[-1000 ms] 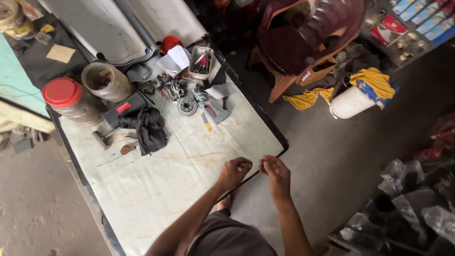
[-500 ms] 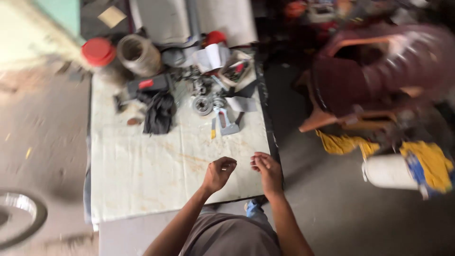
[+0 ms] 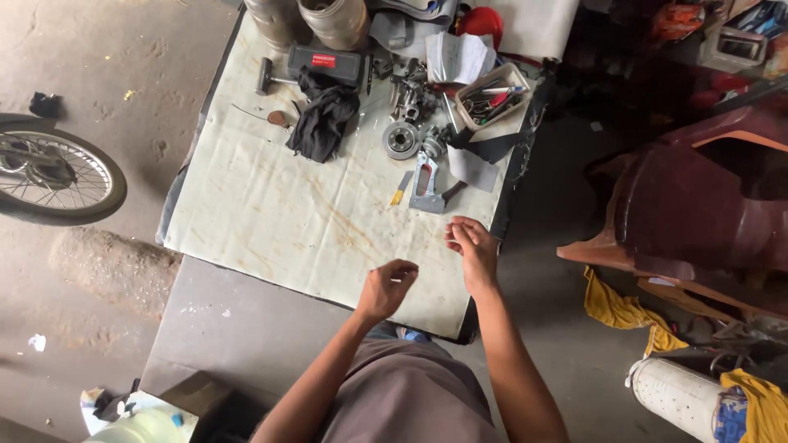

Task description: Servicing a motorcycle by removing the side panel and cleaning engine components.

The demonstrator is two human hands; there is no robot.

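A spoked wheel [image 3: 57,176] stands on the floor far left of the grey metal clamp tool [image 3: 427,193]. A black rag [image 3: 324,123] lies on the pale table cloth [image 3: 271,221], up and left of that tool.

The left hand [image 3: 386,289] hovers below and slightly left of the tool, fingers curled in tight - I cannot tell whether they pinch something small. The right hand [image 3: 474,250] sits just below and right of the tool, loosely bent and holding nothing visible.

The work looks like a pause near the cloth's front edge - taking the tool would need only a short reach forward by the right hand.
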